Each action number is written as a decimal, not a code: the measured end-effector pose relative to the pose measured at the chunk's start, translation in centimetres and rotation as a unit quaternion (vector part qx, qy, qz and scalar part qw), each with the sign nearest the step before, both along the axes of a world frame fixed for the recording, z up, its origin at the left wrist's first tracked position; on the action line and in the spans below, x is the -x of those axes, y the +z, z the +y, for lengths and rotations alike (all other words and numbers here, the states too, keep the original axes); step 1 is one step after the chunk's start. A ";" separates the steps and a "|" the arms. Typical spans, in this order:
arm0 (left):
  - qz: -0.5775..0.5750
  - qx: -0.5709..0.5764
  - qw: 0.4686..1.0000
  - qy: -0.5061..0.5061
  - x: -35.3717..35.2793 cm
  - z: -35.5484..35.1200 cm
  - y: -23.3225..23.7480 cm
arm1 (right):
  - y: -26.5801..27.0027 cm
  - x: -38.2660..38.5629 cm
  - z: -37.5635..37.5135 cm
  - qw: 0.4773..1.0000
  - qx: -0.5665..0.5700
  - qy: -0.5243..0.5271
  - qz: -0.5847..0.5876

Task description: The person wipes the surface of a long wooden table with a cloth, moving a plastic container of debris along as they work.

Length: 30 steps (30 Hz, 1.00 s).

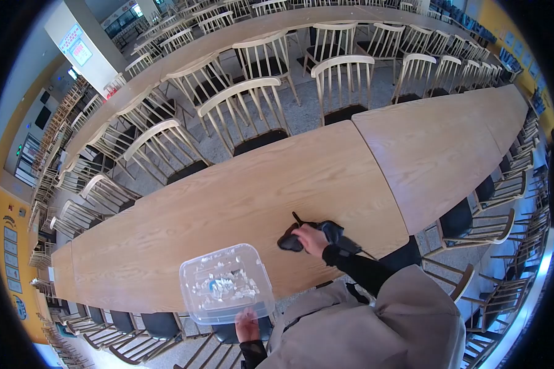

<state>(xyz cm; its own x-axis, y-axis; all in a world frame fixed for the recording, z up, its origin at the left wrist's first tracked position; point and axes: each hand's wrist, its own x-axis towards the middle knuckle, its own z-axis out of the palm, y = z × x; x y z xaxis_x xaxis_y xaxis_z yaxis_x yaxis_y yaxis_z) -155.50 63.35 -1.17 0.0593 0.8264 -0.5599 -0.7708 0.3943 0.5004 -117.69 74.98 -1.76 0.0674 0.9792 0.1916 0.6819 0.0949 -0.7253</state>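
Observation:
My right hand (312, 240) is closed on a black object (291, 242) on the wooden table (301, 178); dark parts and a thin cord show around the hand, and I cannot make out exactly what it is. At the table's near edge stands a clear plastic container (197, 277) with white scraps and a small blue piece inside. My left hand (247, 325) is at the container's near edge, its fingers against the wall, partly blurred.
Wooden chairs with dark seats (348, 86) line the table's far side, and more chairs (458, 221) stand along the near side at right. Another long table (209, 46) runs behind them. A white pillar (83, 46) rises at upper left.

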 end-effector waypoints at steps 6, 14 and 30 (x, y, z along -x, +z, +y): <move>-0.011 -0.016 1.000 -0.021 -0.7 1.3 0.1 | 1.4 -8.1 -0.8 0.968 0.022 -0.117 0.220; -0.016 0.003 1.000 -0.017 -0.4 0.8 -0.2 | 0.7 -11.1 -6.6 0.943 0.181 -0.190 -0.206; 0.000 0.027 0.999 0.023 -0.2 -1.4 1.6 | -4.0 -4.9 -0.1 0.932 0.069 -0.222 -0.280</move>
<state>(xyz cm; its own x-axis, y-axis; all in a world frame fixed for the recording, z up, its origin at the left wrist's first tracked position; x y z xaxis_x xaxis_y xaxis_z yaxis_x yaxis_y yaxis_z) -155.26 61.95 0.48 0.0213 0.7963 -0.6045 -0.7892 0.3846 0.4788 -112.82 74.85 -5.81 0.3980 0.8969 0.1929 0.9072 -0.3535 -0.2283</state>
